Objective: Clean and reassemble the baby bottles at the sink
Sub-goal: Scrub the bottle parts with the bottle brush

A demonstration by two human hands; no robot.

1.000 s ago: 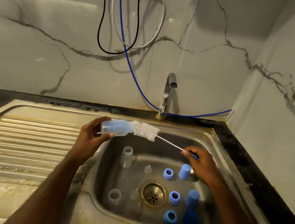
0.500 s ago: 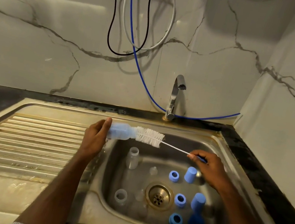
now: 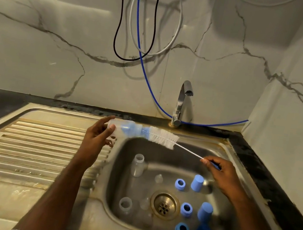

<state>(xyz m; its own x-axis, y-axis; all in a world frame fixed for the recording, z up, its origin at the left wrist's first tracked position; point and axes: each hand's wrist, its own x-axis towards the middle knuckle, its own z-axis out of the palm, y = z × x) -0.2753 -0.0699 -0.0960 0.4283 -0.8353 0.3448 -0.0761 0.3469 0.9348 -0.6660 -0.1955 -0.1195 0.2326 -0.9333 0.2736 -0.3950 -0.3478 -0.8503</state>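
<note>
One bottle point(image 3: 120, 129): lies level, mouth toward right hand, gripped by left hand point(image 3: 95, 138).
Brush point(image 3: 160, 136): tip inside bottle, handle pinched by right hand point(image 3: 220, 174).

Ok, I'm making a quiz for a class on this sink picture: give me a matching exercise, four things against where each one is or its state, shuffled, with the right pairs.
Things:
1. brush
2. held bottle
3. tap
4. rings

Places or states:
A. on the sink floor, right of the drain
B. behind the basin, no water running
C. tip inside a bottle, handle pinched by the right hand
D. lying sideways in the left hand, above the basin's left edge

Pairs: 1-C, 2-D, 3-B, 4-A
</note>
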